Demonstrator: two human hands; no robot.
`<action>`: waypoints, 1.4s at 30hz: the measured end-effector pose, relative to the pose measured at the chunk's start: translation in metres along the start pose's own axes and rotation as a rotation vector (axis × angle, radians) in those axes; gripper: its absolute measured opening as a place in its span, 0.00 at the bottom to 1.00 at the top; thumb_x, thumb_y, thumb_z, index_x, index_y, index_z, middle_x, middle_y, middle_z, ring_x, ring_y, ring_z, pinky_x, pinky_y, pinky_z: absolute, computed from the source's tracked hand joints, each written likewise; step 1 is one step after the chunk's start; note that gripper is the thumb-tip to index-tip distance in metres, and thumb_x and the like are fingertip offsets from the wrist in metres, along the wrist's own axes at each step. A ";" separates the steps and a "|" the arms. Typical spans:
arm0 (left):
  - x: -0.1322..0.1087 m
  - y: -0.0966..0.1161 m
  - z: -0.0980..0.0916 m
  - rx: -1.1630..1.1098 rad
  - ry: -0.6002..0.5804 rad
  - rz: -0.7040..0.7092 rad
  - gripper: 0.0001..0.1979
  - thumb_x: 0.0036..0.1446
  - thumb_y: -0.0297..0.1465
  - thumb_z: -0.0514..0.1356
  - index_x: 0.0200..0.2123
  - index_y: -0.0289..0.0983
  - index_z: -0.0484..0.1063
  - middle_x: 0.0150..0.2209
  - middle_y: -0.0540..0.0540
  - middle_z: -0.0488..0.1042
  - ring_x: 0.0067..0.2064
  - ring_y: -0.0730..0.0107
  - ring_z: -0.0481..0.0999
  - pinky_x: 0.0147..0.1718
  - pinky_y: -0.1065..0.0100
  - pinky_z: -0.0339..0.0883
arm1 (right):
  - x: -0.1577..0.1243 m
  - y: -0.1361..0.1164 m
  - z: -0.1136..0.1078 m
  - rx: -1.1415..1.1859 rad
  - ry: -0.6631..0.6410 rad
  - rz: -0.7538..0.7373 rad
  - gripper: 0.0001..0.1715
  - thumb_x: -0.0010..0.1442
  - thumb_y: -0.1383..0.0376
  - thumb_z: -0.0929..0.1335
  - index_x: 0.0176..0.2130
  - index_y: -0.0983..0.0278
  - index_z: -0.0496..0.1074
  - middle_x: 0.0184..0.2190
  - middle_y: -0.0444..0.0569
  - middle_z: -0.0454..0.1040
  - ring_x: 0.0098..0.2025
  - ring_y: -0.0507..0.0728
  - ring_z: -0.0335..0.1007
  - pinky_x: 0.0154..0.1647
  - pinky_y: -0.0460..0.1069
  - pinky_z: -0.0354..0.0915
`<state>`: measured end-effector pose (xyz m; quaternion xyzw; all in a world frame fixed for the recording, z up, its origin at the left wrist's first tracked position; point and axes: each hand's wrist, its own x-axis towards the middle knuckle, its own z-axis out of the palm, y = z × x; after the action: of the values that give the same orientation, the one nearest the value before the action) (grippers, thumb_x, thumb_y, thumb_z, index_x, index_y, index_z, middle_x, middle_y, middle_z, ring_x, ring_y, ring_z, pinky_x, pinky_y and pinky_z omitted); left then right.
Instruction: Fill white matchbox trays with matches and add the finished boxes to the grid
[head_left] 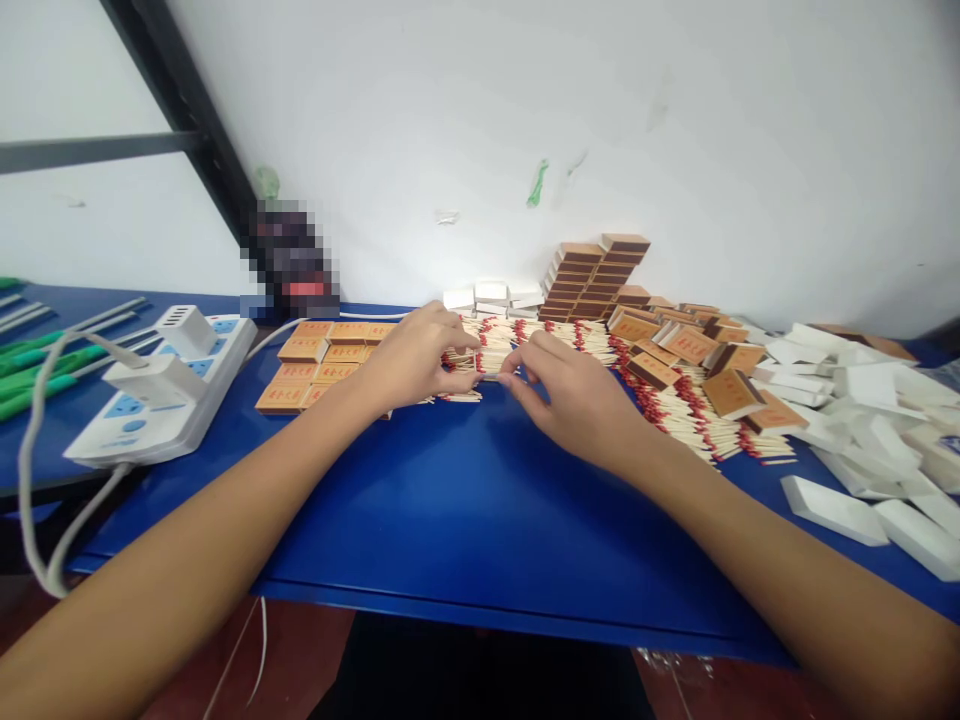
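Observation:
Loose red-tipped matches (682,415) lie in rows across the middle and right of the blue table. My left hand (429,352) reaches in from the left, thumb and index finger curved apart around the left side of a bundle of matches (495,350). On the bundle's right side is my right hand (566,385), its fingers bent and its thumb and fingertip close together at the near end. Whether its fingertips pinch any matches is too small to tell. Orange matchboxes (289,388) stand in stacks beside my left forearm.
Brown matchboxes (592,275) are stacked against the wall, with more scattered (690,343) on the matches. White trays (874,440) are heaped at the right. A power strip (161,400) with cables and green-handled rods (45,365) occupy the left.

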<state>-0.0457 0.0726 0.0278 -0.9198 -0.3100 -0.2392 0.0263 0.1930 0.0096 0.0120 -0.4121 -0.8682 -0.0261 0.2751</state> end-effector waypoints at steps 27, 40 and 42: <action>0.001 -0.003 -0.001 0.074 -0.047 -0.011 0.12 0.58 0.36 0.70 0.44 0.38 0.84 0.36 0.42 0.79 0.43 0.55 0.72 0.44 0.57 0.66 | 0.002 0.009 0.005 0.052 -0.082 0.102 0.06 0.74 0.64 0.64 0.43 0.61 0.70 0.43 0.52 0.74 0.39 0.59 0.71 0.39 0.52 0.62; 0.000 0.006 0.002 -0.055 -0.014 0.018 0.17 0.58 0.38 0.71 0.49 0.38 0.84 0.36 0.43 0.78 0.43 0.56 0.72 0.45 0.58 0.67 | 0.007 0.021 -0.004 0.004 0.053 0.148 0.07 0.73 0.64 0.65 0.40 0.61 0.70 0.38 0.51 0.73 0.38 0.59 0.68 0.37 0.52 0.58; 0.000 0.004 0.001 -0.060 -0.006 0.019 0.17 0.58 0.39 0.72 0.49 0.37 0.84 0.35 0.43 0.78 0.43 0.56 0.72 0.45 0.58 0.67 | 0.008 0.023 -0.006 0.038 0.087 0.154 0.06 0.71 0.64 0.66 0.39 0.61 0.70 0.36 0.49 0.72 0.36 0.59 0.67 0.37 0.52 0.58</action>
<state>-0.0423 0.0695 0.0271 -0.9238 -0.2939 -0.2454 0.0003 0.2082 0.0287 0.0168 -0.4706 -0.8216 -0.0062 0.3216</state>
